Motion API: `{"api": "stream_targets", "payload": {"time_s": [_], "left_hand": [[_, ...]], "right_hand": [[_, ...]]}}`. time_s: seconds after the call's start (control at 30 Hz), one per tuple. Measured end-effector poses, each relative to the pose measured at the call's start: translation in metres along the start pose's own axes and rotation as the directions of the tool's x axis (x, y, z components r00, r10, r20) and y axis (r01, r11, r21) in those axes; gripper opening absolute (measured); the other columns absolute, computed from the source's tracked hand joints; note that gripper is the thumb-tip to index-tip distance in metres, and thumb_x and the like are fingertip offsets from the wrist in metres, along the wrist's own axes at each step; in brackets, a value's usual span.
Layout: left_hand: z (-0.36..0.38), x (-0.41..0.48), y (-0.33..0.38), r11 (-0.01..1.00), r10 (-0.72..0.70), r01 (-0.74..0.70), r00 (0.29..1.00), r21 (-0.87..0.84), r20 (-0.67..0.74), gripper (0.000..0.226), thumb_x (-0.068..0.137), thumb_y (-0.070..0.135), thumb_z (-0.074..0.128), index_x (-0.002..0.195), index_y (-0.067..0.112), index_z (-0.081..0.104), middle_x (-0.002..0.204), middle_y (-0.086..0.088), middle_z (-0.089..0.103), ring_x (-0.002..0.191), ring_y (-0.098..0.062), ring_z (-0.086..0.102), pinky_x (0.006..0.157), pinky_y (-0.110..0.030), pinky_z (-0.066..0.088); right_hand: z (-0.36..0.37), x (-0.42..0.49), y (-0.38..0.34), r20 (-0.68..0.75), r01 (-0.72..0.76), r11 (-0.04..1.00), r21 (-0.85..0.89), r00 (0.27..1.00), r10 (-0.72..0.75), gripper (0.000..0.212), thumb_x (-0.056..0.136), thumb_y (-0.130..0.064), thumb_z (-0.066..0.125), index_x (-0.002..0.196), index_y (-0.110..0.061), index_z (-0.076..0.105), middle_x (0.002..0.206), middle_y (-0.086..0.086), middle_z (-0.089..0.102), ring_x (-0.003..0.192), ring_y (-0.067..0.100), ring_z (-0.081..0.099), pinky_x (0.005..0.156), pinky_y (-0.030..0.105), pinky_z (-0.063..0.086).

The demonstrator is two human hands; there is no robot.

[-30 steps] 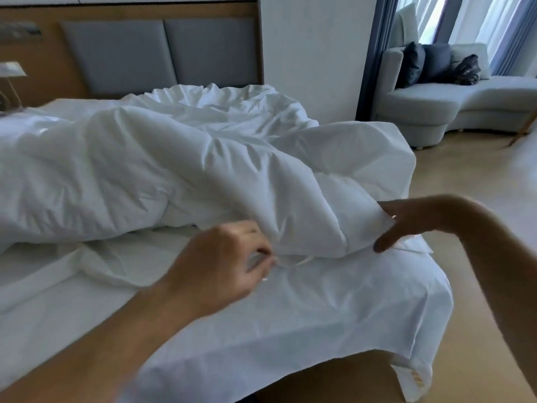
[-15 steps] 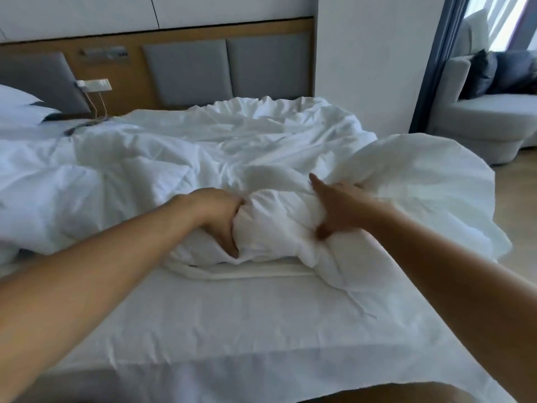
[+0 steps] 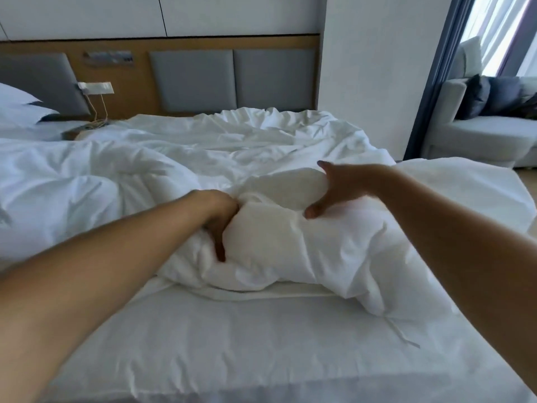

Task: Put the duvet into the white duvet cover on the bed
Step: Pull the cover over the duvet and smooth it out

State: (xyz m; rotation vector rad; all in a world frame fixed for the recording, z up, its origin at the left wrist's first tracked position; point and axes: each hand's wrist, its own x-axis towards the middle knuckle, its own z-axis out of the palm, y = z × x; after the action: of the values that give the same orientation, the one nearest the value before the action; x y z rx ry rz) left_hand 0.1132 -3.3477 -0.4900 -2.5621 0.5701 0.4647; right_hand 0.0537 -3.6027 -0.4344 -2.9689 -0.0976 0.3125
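Left hand [image 3: 221,218] grips the bunched duvet [image 3: 290,245]; right hand [image 3: 340,189] spread against it

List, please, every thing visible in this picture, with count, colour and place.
duvet: one, white, bunched at centre
duvet cover: one, white, flat in foreground
pillows: two, white, stacked far left
headboard panels: three, grey, at back
sofa: one, pale grey, far right
cushions: count unclear, dark blue, on sofa
left hand: one, gripping duvet
right hand: one, spread over duvet fold
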Motion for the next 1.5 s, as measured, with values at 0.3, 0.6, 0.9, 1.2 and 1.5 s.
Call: {"api": "stream_targets", "payload": {"time_s": [0.3, 0.6, 0.9, 1.2, 1.5], "left_hand": [[-0.054, 0.028, -0.113, 0.989, 0.02, -0.013, 0.999, -0.149, 0.045, 0.132, 0.032, 0.064, 0.096, 0.149, 0.04, 0.04, 0.149, 0.014, 0.044, 0.139, -0.018, 0.043, 0.116, -0.038, 0.036], [0.052, -0.043, -0.097, 0.924, -0.156, 0.076, 0.97, -0.375, -0.187, 0.042, 0.077, 0.044, 0.067, 0.111, 0.021, 0.056, 0.105, -0.003, 0.07, 0.098, -0.028, 0.066, 0.089, -0.038, 0.048], [0.066, -0.156, -0.09, 0.873, 0.133, 0.084, 0.907, -0.48, 0.4, 0.107, 0.066, 0.055, 0.08, 0.153, 0.029, 0.022, 0.16, -0.011, -0.002, 0.142, -0.046, 0.013, 0.117, -0.049, 0.026], [-0.013, -0.066, -0.067, 0.659, 0.432, -0.233, 0.896, -0.716, 0.107, 0.146, 0.039, 0.086, 0.076, 0.157, 0.043, 0.002, 0.167, 0.009, 0.007, 0.152, -0.027, 0.01, 0.122, -0.048, 0.018], [-0.047, -0.016, 0.049, 0.681, 0.434, -0.126, 0.863, -0.722, 0.258, 0.024, 0.09, 0.047, 0.06, 0.111, 0.035, 0.057, 0.12, 0.0, 0.067, 0.105, -0.028, 0.065, 0.077, -0.031, 0.044]], "right_hand": [[0.131, -0.003, 0.009, -0.302, 0.099, 0.953, -0.288, 0.934, -0.188, 0.037, 0.055, -0.021, 0.075, 0.063, -0.028, 0.04, 0.058, -0.002, 0.057, 0.059, 0.027, 0.064, 0.064, 0.03, 0.047], [0.131, -0.059, -0.015, -0.325, -0.073, 0.984, -0.161, 0.946, 0.017, 0.04, 0.054, -0.016, 0.072, 0.094, -0.012, 0.072, 0.074, 0.002, 0.068, 0.068, 0.031, 0.067, 0.076, 0.044, 0.051], [0.011, -0.069, -0.056, 0.709, 0.2, 0.897, -0.394, 0.687, 0.159, 0.069, 0.091, -0.014, 0.057, 0.155, -0.026, 0.032, 0.155, 0.008, 0.035, 0.144, 0.027, 0.035, 0.118, 0.038, 0.028], [-0.037, 0.016, 0.031, -0.074, -0.702, 0.709, -0.066, 0.712, 0.698, 0.124, 0.06, -0.08, 0.072, 0.156, -0.027, 0.014, 0.165, 0.018, 0.009, 0.151, 0.042, 0.008, 0.116, 0.064, 0.013], [-0.034, 0.027, 0.138, 0.53, -0.869, 0.321, 0.378, 0.487, 0.694, 0.05, 0.068, -0.034, 0.089, 0.104, -0.009, 0.064, 0.091, 0.01, 0.066, 0.082, 0.028, 0.064, 0.077, 0.038, 0.056]]}}
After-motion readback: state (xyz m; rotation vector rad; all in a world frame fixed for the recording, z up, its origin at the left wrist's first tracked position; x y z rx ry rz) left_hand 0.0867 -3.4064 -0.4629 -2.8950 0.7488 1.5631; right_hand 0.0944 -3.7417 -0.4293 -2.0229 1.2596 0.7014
